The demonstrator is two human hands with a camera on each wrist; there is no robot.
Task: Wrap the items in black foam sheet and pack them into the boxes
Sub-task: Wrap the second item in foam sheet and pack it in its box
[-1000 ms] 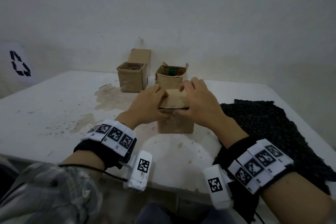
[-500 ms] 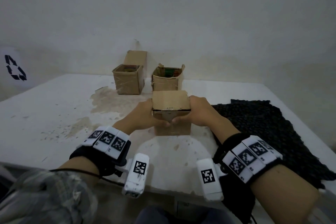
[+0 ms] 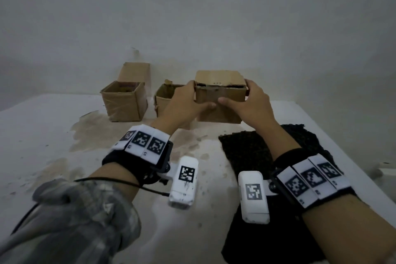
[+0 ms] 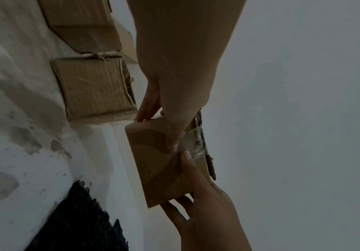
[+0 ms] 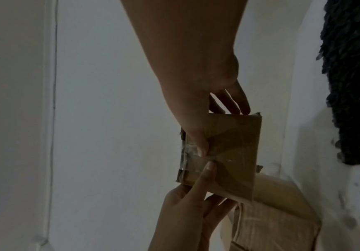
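A closed cardboard box [image 3: 220, 94] is gripped between both hands at the far part of the worktop [image 3: 42, 135].

Nearest, under the right forearm, a black foam sheet [image 3: 246, 152] is spread flat on the worktop, reaching from the near edge towards the hands. Beyond it, the closed cardboard box is clasped on its left side by the left hand [image 3: 186, 103] and on its right side by the right hand [image 3: 248, 103]; on the front face the two thumbs are pressed, tips nearly meeting over a strip of clear tape [image 4: 193, 144]. Whether the box rests on the worktop or is lifted cannot be told. Just left of the left hand an open box [image 3: 164, 97] is partly hidden by it, and further left a second open box [image 3: 124, 100] is set with its flap raised.
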